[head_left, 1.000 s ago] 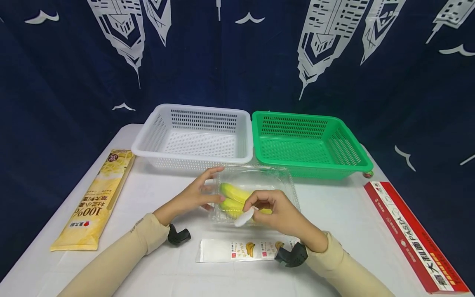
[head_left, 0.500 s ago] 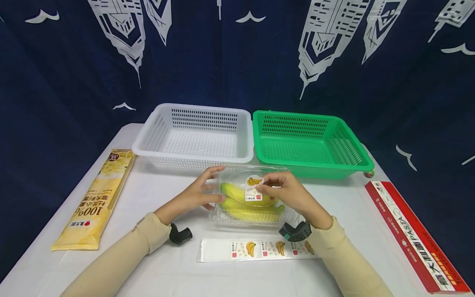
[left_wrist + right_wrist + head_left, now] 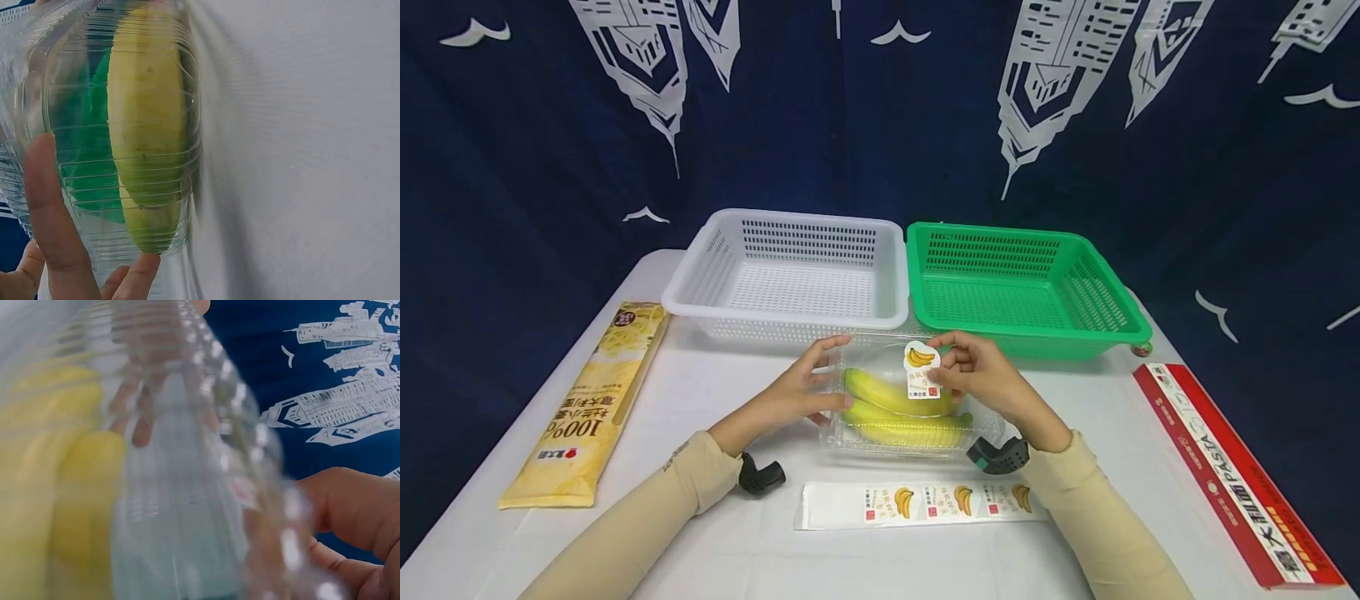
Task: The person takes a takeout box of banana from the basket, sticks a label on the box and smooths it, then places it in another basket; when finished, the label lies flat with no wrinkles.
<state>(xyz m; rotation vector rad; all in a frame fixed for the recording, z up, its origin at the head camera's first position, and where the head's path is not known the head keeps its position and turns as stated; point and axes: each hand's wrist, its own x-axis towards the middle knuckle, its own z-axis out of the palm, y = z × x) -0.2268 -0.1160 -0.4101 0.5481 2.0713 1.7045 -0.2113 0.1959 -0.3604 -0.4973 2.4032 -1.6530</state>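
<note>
A clear plastic clamshell box (image 3: 880, 352) with yellow-green bananas (image 3: 895, 412) inside stands at the middle of the table. My left hand (image 3: 793, 387) holds the box's left side, thumb toward the front and fingers toward the back. In the left wrist view, fingertips touch the ribbed plastic beside a banana (image 3: 150, 112). Over the lid, my right hand (image 3: 985, 375) pinches the right edge of a white banana sticker (image 3: 922, 367). Whether the sticker lies flat on the lid is hard to tell. The right wrist view is blurred by the box wall, with part of the right hand (image 3: 356, 519) beyond it.
A strip of banana stickers (image 3: 917, 503) lies in front of the box. Behind it stand a white basket (image 3: 790, 323) and a green basket (image 3: 1030, 340). A yellow pasta bag (image 3: 587, 400) is at left, a red pasta box (image 3: 1232, 475) at right.
My right hand has moved from the box's front to over the lid's upper right part, bringing the sticker, now face up. The left hand has stayed on the box.
</note>
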